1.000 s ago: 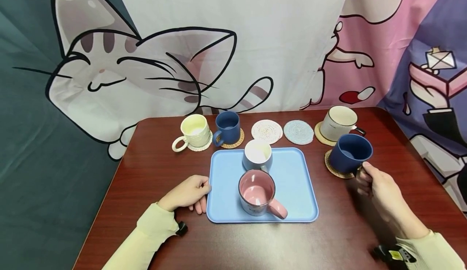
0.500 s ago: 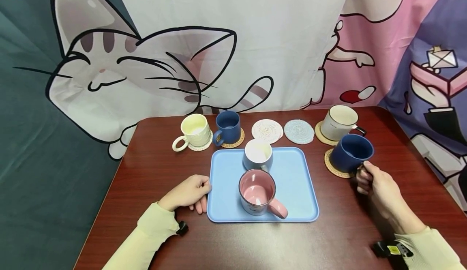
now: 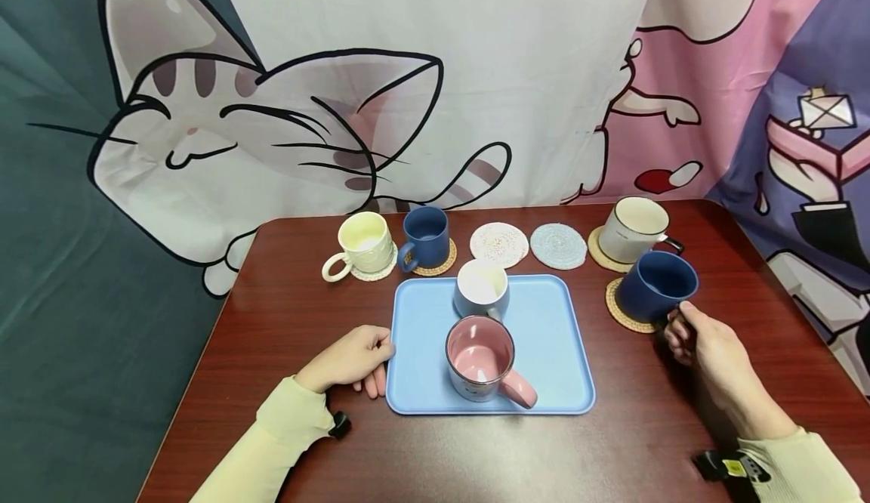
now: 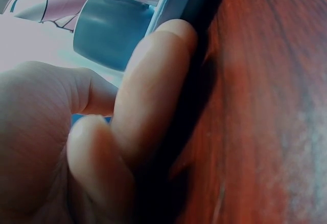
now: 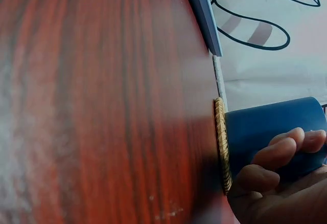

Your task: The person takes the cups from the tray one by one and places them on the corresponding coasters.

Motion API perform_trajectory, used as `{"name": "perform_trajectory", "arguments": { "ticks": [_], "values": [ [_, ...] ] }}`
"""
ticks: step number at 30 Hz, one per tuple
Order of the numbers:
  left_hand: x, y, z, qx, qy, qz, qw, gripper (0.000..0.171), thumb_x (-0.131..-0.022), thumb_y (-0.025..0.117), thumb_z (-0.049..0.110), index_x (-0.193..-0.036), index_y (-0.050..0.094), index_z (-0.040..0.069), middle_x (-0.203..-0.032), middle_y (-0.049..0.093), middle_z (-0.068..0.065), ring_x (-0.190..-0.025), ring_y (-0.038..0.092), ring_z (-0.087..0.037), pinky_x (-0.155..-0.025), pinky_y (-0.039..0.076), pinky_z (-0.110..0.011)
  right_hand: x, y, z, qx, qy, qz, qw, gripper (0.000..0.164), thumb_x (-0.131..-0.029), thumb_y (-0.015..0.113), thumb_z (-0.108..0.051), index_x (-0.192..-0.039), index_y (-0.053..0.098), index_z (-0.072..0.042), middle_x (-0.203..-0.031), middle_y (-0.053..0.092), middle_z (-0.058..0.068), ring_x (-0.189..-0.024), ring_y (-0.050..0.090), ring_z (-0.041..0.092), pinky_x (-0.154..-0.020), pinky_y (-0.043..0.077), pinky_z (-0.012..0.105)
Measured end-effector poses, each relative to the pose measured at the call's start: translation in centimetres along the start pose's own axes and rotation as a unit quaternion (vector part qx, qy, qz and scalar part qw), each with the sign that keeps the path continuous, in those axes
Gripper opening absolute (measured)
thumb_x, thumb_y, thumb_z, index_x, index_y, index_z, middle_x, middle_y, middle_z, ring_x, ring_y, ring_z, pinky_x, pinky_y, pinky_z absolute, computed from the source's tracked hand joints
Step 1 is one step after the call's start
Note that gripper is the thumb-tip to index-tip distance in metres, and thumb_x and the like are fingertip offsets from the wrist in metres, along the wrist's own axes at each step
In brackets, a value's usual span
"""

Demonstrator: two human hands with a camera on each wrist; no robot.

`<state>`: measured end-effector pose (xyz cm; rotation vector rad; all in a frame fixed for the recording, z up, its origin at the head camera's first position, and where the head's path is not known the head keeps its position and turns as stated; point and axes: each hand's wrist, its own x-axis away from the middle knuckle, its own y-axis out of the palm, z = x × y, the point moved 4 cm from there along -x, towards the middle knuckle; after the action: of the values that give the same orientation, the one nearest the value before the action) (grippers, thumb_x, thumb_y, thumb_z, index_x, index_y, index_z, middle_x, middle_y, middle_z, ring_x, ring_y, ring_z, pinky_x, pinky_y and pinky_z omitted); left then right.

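My right hand (image 3: 710,359) grips the handle of a dark blue mug (image 3: 658,285). The mug stands upright on a round woven coaster (image 3: 621,314), a little off its middle; in the right wrist view the mug's base (image 5: 245,137) meets the coaster (image 5: 223,147). At the tray's left edge, my left hand (image 3: 350,359) pinches the rim of the light blue tray (image 3: 550,352), thumb above and fingers (image 4: 148,96) beside and under it. On the tray are a pink mug (image 3: 479,359) with its handle toward the front right and, behind it, a pale mug (image 3: 481,291).
Along the back stand a pale yellow mug (image 3: 365,242) and another blue mug (image 3: 426,235), both on coasters. A white coaster (image 3: 499,245) and a light blue coaster (image 3: 558,246) lie bare. A cream mug (image 3: 632,232) stands behind the gripped one. A printed cloth (image 3: 530,72) hangs behind.
My right wrist has shifted very slightly to the left, with the hand still on the mug's handle. The left hand, the tray and the mugs stay in place.
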<state>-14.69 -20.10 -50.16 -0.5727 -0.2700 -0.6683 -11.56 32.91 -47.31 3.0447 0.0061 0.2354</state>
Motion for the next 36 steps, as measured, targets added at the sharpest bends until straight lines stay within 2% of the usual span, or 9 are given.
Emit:
{"name": "perform_trajectory", "arguments": {
  "ticks": [3, 12, 19, 22, 26, 29, 31, 34, 36],
  "values": [
    [0.0, 0.0, 0.0, -0.001, 0.0, 0.0, 1.0, 0.029, -0.106, 0.042, 0.017, -0.082, 0.055, 0.007, -0.06, 0.073, -0.008, -0.052, 0.072, -0.023, -0.041, 0.049, -0.025, 0.1, -0.1, 0.0, 0.01, 0.0, 0.012, 1.0, 0.04, -0.113, 0.041, -0.035, -0.085, 0.053, -0.008, -0.067, 0.054, 0.0, -0.059, 0.052, 0.015, -0.056, 0.024, 0.042],
    [0.0, 0.0, 0.3, 0.0, 0.0, 0.001, 1.0, 0.029, -0.106, 0.042, 0.017, -0.082, 0.055, 0.007, -0.06, 0.073, -0.008, -0.052, 0.072, -0.022, -0.041, 0.049, -0.025, 0.4, -0.5, -0.4, 0.052, 0.021, 0.043, 0.998, 0.046, -0.111, 0.046, -0.04, -0.08, 0.06, -0.009, -0.07, 0.067, -0.001, -0.058, 0.061, 0.012, -0.056, 0.047, 0.027],
    [0.1, 0.1, 0.4, -0.002, 0.002, 0.006, 1.0, 0.03, -0.104, 0.041, 0.016, -0.08, 0.055, 0.007, -0.058, 0.072, -0.008, -0.049, 0.071, -0.023, -0.04, 0.047, -0.025, 0.9, -0.6, -0.6, 0.065, -0.008, 0.077, 0.995, 0.032, -0.109, 0.053, -0.03, -0.09, 0.071, -0.012, -0.077, 0.072, -0.006, -0.058, 0.063, 0.011, -0.055, 0.052, 0.022],
    [0.1, 0.1, 0.3, -0.003, 0.001, 0.007, 1.0, 0.03, -0.105, 0.042, 0.016, -0.079, 0.055, 0.007, -0.058, 0.072, -0.008, -0.049, 0.071, -0.023, -0.04, 0.047, -0.025, 1.2, -0.8, -0.8, 0.098, -0.022, 0.087, 0.991, 0.025, -0.108, 0.054, -0.027, -0.095, 0.071, -0.013, -0.081, 0.071, -0.01, -0.059, 0.062, 0.012, -0.056, 0.052, 0.022],
    [0.0, 0.1, 0.2, -0.004, 0.0, 0.004, 1.0, 0.031, -0.105, 0.042, 0.018, -0.08, 0.056, 0.007, -0.059, 0.072, -0.008, -0.05, 0.071, -0.024, -0.04, 0.048, -0.026, 1.7, -0.9, -1.2, 0.19, -0.039, 0.105, 0.975, 0.016, -0.108, 0.055, -0.026, -0.104, 0.067, -0.015, -0.086, 0.07, -0.019, -0.061, 0.062, 0.01, -0.057, 0.05, 0.02],
    [0.1, 0.1, 0.3, -0.005, 0.0, 0.004, 1.0, 0.031, -0.105, 0.043, 0.018, -0.081, 0.056, 0.007, -0.059, 0.072, -0.008, -0.051, 0.071, -0.024, -0.041, 0.049, -0.027, 2.2, -1.0, -1.8, 0.249, -0.06, 0.142, 0.956, 0.008, -0.107, 0.058, -0.024, -0.111, 0.063, -0.02, -0.083, 0.069, -0.022, -0.064, 0.061, 0.006, -0.057, 0.047, 0.018],
    [0.2, 0.0, 0.3, -0.004, 0.0, 0.004, 1.0, 0.03, -0.105, 0.043, 0.019, -0.081, 0.056, 0.007, -0.059, 0.072, -0.008, -0.051, 0.071, -0.024, -0.041, 0.049, -0.027, 2.7, -1.0, -2.2, 0.277, -0.077, 0.17, 0.942, 0.012, -0.106, 0.06, -0.023, -0.117, 0.062, -0.021, -0.085, 0.066, -0.026, -0.066, 0.061, 0.001, -0.059, 0.046, 0.015],
    [0.2, 0.0, 0.2, -0.002, -0.003, 0.003, 1.0, 0.03, -0.105, 0.043, 0.019, -0.081, 0.056, 0.007, -0.059, 0.072, -0.008, -0.051, 0.071, -0.023, -0.041, 0.049, -0.027, 3.5, -0.8, -3.1, 0.32, -0.108, 0.2, 0.92, 0.023, -0.104, 0.063, -0.019, -0.126, 0.061, -0.016, -0.092, 0.061, -0.031, -0.071, 0.061, -0.009, -0.064, 0.044, 0.007],
    [0.2, 0.0, 0.2, -0.001, -0.004, 0.003, 1.0, 0.03, -0.106, 0.043, 0.019, -0.082, 0.055, 0.007, -0.06, 0.072, -0.008, -0.051, 0.071, -0.023, -0.041, 0.049, -0.026, 3.8, -0.6, -3.6, 0.334, -0.125, 0.209, 0.911, 0.029, -0.103, 0.063, -0.015, -0.131, 0.06, -0.012, -0.1, 0.058, -0.035, -0.073, 0.062, -0.013, -0.067, 0.045, 0.005]
  ]
}}
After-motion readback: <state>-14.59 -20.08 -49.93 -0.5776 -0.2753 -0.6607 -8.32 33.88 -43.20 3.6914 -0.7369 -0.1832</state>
